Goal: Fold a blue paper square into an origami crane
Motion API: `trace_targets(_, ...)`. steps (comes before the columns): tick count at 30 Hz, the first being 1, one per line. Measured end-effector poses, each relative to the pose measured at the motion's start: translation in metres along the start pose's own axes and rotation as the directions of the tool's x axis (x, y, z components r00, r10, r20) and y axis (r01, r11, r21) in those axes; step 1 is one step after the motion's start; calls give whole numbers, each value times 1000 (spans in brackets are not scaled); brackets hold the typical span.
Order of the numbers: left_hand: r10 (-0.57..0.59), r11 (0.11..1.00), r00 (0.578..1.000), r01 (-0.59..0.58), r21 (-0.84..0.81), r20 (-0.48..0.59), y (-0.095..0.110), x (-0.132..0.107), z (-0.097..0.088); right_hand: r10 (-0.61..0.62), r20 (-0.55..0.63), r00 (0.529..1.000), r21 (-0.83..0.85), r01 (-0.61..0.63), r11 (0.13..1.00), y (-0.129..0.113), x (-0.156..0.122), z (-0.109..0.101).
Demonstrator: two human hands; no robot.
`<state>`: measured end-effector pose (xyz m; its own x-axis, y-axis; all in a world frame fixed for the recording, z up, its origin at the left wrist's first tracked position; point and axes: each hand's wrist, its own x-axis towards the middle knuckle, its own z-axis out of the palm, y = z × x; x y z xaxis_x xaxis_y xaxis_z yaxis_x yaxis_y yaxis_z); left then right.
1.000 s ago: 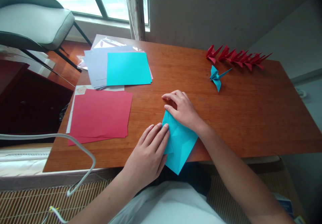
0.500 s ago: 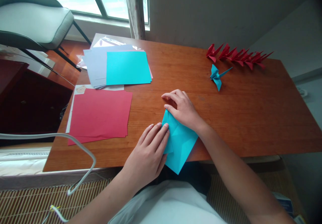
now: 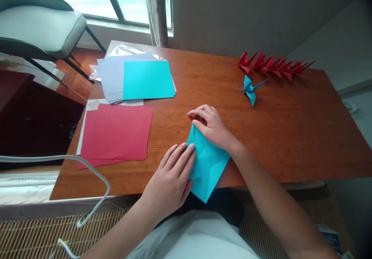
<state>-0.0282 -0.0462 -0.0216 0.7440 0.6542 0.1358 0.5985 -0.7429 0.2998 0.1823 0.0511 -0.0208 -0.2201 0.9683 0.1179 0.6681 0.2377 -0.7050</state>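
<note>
A partly folded turquoise sheet of origami paper (image 3: 211, 170) lies at the table's near edge, one corner jutting over it. Creases cross its surface, and a folded flap shows on its left side. My left hand (image 3: 174, 170) lies flat over that left side, fingers stretched out and pressing down on the paper. At the far corner my right hand (image 3: 213, 129) rests with the thumb on the tip; its other fingers curve apart from the thumb, above the wood. Part of the paper is hidden under both hands.
Red sheets (image 3: 116, 133) and a turquoise stack (image 3: 148, 80) on pale paper (image 3: 112, 80) lie at the left of the table (image 3: 290, 135). A turquoise paper crane (image 3: 250, 90) and a row of red cranes (image 3: 279, 66) stand at the far right. A white cable (image 3: 95, 173) loops at the left.
My right thumb has slid slightly to the right at the paper's far corner, baring a little more of the tip. The left hand has stayed in place.
</note>
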Motion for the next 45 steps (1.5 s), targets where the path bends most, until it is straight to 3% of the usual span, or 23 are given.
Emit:
trace_targets(27, 8, 1000, 1000, -7, 16, -8, 1, 1, 0, 12, -70, 997, -49, -15, 999, 2, 3, 8)
trace_targets(33, 5, 1000, 1000, -5, 20, -5, 0, 0, 1, 8, -51, 999, -4, -8, 1000, 1, 4, 4)
trace_targets(45, 5, 1000, 1000, -5, 12, -18, 0, 0, 1, -52, 19, 998, -84, 53, 995, -1, -5, -2)
